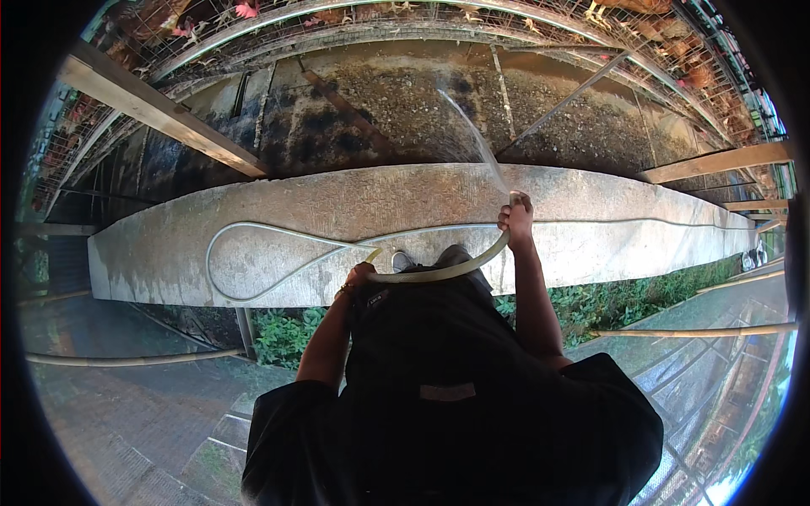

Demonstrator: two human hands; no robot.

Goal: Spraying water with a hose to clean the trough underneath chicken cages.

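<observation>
My right hand [517, 218] grips the end of a pale flexible hose [443, 273], and a jet of water [481, 145] shoots from it, away from me, onto the dirty ground [398, 107] beyond the walkway. Lower down at my waist, my left hand [361, 274] is closed around the same hose farther back. Between the hands the hose sags in a curve across my front. From my left hand it runs onto the concrete walkway [316, 202], makes a loop there, and stretches off to the right.
Wire cages [652, 31] with brown chickens stand above the wet, dirty strip. Wooden beams [171, 114] slope down to the far edge of the walkway, and a thin metal brace [563, 104] crosses the strip. Green plants [285, 332] and bamboo poles [696, 331] lie along the near side.
</observation>
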